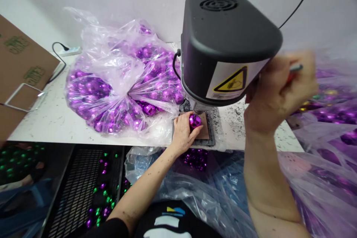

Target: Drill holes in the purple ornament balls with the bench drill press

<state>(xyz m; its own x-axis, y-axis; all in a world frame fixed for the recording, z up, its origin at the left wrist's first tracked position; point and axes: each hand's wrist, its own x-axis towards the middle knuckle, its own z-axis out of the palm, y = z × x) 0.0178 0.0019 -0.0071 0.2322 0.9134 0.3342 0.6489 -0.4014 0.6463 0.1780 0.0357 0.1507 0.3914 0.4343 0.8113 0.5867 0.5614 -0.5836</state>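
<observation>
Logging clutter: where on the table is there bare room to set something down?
The tabletop between the cardboard box and the bagged purple balls looks bare. Crowded: under the machine, where the left hand holds a purple ball; to its right, black shavings.

A faceted purple ball (195,121) is gleaming near the front edge of a white, black-speckled surface (44,121).
</observation>
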